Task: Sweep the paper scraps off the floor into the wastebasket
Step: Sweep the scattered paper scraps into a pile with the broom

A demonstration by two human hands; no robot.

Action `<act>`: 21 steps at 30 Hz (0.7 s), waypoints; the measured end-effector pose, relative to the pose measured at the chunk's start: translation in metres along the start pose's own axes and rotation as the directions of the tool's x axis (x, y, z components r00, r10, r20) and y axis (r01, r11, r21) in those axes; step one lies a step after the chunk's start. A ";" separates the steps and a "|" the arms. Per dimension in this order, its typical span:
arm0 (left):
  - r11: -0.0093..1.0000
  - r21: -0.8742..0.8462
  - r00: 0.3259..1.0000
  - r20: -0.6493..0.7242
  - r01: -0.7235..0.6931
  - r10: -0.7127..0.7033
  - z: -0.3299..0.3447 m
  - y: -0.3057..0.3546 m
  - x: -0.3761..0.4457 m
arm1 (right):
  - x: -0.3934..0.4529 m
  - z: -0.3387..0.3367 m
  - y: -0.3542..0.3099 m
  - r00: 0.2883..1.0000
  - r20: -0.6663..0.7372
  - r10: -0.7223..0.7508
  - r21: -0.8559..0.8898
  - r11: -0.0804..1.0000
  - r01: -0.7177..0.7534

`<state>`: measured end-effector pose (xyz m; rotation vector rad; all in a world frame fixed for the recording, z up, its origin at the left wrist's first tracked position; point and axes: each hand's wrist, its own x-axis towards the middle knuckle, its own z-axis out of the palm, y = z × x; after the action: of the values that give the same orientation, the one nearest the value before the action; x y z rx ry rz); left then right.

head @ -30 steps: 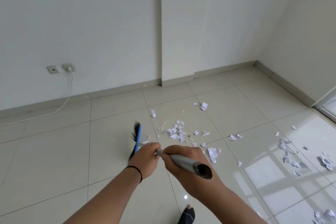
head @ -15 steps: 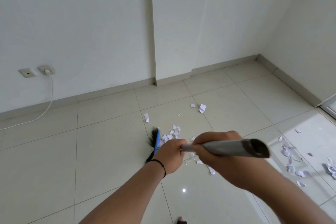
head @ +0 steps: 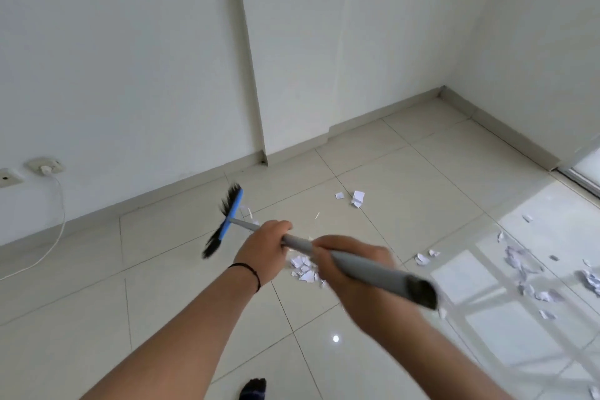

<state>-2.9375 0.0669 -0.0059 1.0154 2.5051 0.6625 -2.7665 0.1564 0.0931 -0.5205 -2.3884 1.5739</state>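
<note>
Pale tiled floor (head: 181,286) under white walls, corner at far right. Long grey broom (head: 324,252) slanting from near right to far left, bristle head past the left hand (head: 264,250); right hand (head: 350,265) nearer on the shaft, both wrapped tight around it. Paper scraps (head: 305,268) heaped under the shaft, to the right of the head; more strewn further right. No wastebasket in view.

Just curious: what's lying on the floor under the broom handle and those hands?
A heap of white paper scraps shows below the broom handle. The left hand and right hand cover part of it.
</note>
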 end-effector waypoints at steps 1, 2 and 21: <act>0.999 0.016 0.999 0.037 0.037 -0.038 0.001 -0.017 0.002 | 0.002 0.014 0.003 0.999 -0.048 -0.010 -0.025 1.000 0.009; 0.998 0.039 0.994 0.095 0.043 -0.047 0.003 -0.034 0.008 | 0.009 0.032 0.007 0.998 -0.067 -0.013 -0.042 0.999 0.010; 0.834 -0.210 0.765 0.333 -0.510 0.551 -0.016 0.025 0.017 | -0.018 0.002 -0.056 0.839 -0.512 0.183 -0.099 0.958 -0.270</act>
<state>-2.9426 0.0905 0.0183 1.6605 1.8175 0.6610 -2.7604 0.1276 0.1438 -1.1338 -2.1128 1.1286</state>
